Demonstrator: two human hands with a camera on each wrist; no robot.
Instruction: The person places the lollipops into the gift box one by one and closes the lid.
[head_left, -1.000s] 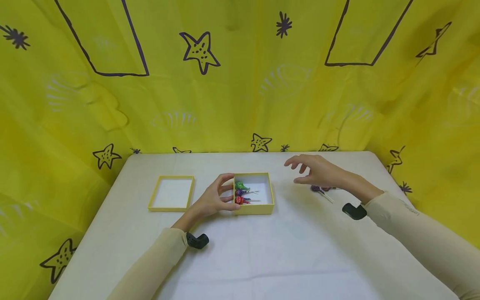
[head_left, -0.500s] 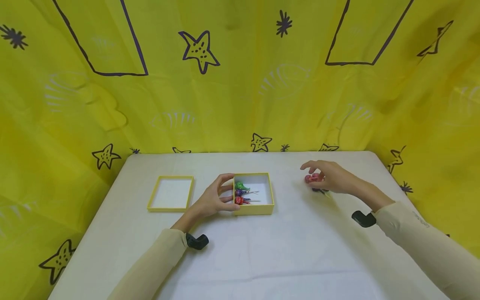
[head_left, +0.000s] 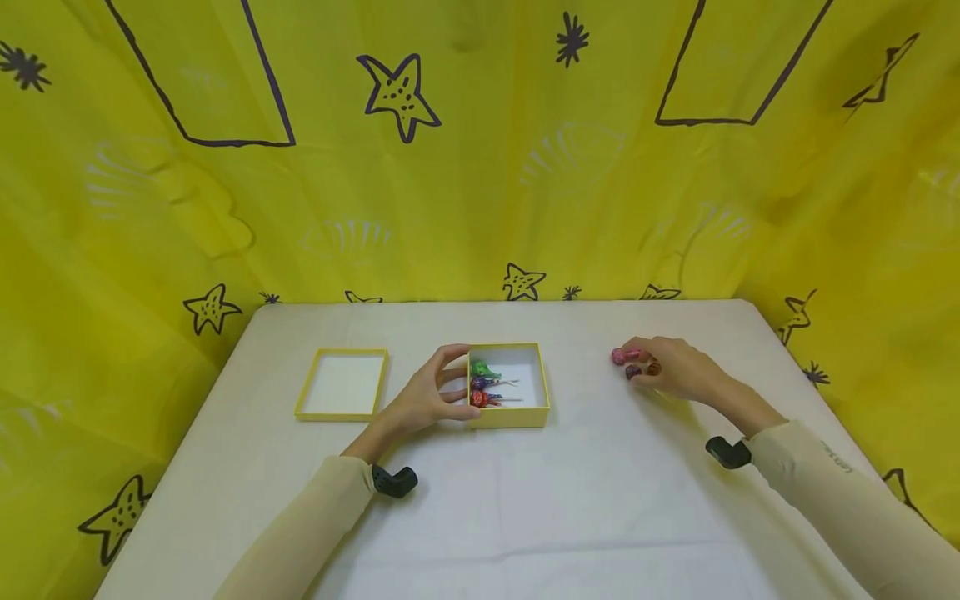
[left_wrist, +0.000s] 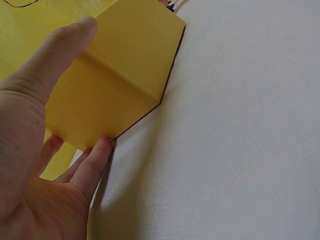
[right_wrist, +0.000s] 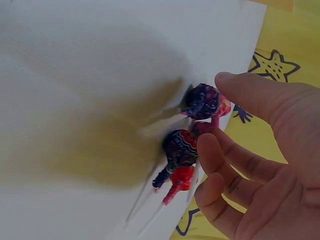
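Note:
An open yellow box (head_left: 517,418) stands on the table, and my left hand (head_left: 426,393) holds its left side, thumb at the near corner. In the left wrist view, the thumb (left_wrist: 60,52) lies against one wall and the fingertips touch another. Green (head_left: 482,370), purple (head_left: 482,383) and red (head_left: 479,399) lollipops lie inside, sticks pointing right. My right hand (head_left: 684,371) is over several lollipops on the table at right. In the right wrist view, its thumb is beside a dark purple lollipop (right_wrist: 201,101), fingers spread near a dark one (right_wrist: 180,147) and a red one (right_wrist: 182,177).
A shallow yellow-rimmed lid (head_left: 337,417) with a white inside lies left of the box. White cloth (head_left: 480,508) covers the table. A yellow patterned curtain (head_left: 465,200) hangs behind the table and along both sides.
My right hand has moved right and down to the loose lollipops, its fingers now around them. The left hand has stayed on the box, which has not moved.

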